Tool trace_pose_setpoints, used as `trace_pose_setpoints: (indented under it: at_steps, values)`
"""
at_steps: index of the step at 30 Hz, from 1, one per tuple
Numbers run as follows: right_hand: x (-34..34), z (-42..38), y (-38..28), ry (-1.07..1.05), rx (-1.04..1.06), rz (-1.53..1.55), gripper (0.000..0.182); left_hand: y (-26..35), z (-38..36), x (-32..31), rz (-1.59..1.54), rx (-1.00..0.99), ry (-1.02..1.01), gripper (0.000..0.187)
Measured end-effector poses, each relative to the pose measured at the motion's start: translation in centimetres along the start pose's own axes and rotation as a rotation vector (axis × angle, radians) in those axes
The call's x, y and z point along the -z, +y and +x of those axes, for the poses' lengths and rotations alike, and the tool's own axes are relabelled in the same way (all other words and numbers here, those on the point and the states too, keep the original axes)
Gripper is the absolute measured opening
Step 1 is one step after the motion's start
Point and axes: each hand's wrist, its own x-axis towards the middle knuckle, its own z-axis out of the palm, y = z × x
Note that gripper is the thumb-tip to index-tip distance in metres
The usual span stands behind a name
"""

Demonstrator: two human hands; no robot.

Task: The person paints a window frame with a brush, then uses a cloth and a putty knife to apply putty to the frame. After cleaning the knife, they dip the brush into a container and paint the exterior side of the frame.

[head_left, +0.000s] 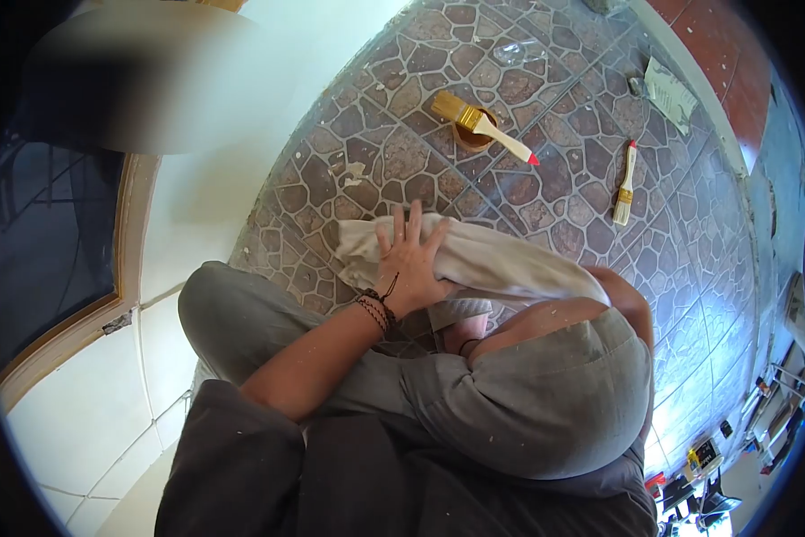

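My left hand (411, 261) lies on a beige cloth (501, 255), its fingers spread and its palm down. The cloth stretches from a crumpled end on the left to my right forearm (626, 309), which comes round the outside of my raised knee. My right hand is hidden by the cloth, so its fingers do not show. Under the cloth, part of my foot (465, 333) shows near the floor.
A large paintbrush (501, 139) rests across a small round brown pot (472, 134) on the stone-patterned tile floor (563, 210). A smaller paintbrush (627, 183) lies to the right. Clear plastic (519, 54) and crumpled paper (669, 97) lie farther off. A white wall (196, 192) stands left.
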Motion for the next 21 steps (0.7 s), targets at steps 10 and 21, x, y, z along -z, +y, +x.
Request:
trace_pose_setpoints:
  at_steps: [10, 21]
  values:
    - [3.6, -7.8, 3.7, 0.438, -0.068, 0.244, 0.039, 7.9, 7.6, 3.0, -1.120, -0.283, -0.161, 0.043]
    - [-0.9, -9.4, -0.5, 0.793, -0.124, -0.287, 0.037, -1.8, 9.4, -0.2, -0.638, -0.427, -0.881, 0.035]
